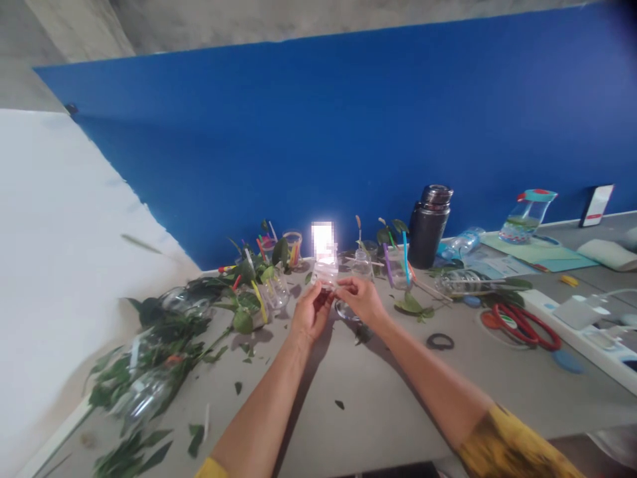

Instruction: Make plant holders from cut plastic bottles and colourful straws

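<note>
1. Both bare hands are at work over the grey table [318, 415], forearms coming in from the near edge, yellow sleeves at the elbows
2. Left hand [311, 313]: fingers bent, thumb and fingertips pinching the lower part of a clear vessel [326, 275]; contents cannot be made out
3. Right hand [364, 300]: thumb and index finger pinched together at the lower right edge of the same vessel; exact finger contact is too small to tell
4. Vessel position: raised between the two hands, near the middle of the view, in front of a bright pixelated patch [323, 239]
5. Just below the right hand, a clear round-rimmed item [347, 311] lies on the table, partly hidden by the fingers
6. Left of the hands: a clear jar [277, 289] among green leaves and coloured straws; farther left, a heap of leafy cuttings [172, 335] with a clear plastic bottle [146, 396] lying in it
7. Right of the hands: a clear container [398, 271] with purple and blue straws, a leafy sprig [414, 305] in front of it, and a black thermos [429, 229] standing behind
8. Farther right: a black ring-shaped band [440, 341], red-handled scissors [531, 330], and a jug [525, 219] with a turquoise lid, standing near the blue panel [343, 133]
</note>
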A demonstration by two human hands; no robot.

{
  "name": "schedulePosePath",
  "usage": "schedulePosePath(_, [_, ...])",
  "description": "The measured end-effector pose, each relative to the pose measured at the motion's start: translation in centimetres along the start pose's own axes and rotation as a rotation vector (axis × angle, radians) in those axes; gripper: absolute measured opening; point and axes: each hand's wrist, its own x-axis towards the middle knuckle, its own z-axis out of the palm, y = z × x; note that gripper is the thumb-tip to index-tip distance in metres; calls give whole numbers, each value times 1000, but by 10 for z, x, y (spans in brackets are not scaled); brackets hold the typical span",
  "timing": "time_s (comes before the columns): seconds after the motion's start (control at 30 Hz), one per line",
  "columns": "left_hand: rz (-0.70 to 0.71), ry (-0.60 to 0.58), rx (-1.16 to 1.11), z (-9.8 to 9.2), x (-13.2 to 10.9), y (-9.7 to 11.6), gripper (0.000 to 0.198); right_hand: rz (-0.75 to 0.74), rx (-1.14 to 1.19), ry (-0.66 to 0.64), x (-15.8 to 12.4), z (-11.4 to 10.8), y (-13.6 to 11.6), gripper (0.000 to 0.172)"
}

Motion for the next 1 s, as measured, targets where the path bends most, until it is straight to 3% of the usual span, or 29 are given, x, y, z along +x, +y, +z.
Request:
schedulePosePath(0.1, [23,-6,40,-2,1,-1,18,-8,-22,-44,-1,1,-1,11])
schedulePosePath(0.37, [191,-40,193,0,-2,-4,21,-7,283,-186,-15,-5,-19,21])
schedulePosePath(0.47, [139,-34,187,-5,0,-1,24,26,333,-237,-18,0,-18,24])
schedulePosePath(0.57, [43,-52,133,-9,3,4,25,129,363,-218,-19,5,-13,32])
schedulePosePath(0.67, [19,-83,85,-11,6,7,22,205,374,-193,-22,8,-14,29])
schedulePosePath(0.83, [38,-115,89,-11,7,7,21,89,250,-231,-41,6,-24,19])
schedulePosePath(1.0, [49,-172,124,-3,-3,3,25,136,497,-243,-68,-4,-20,55])
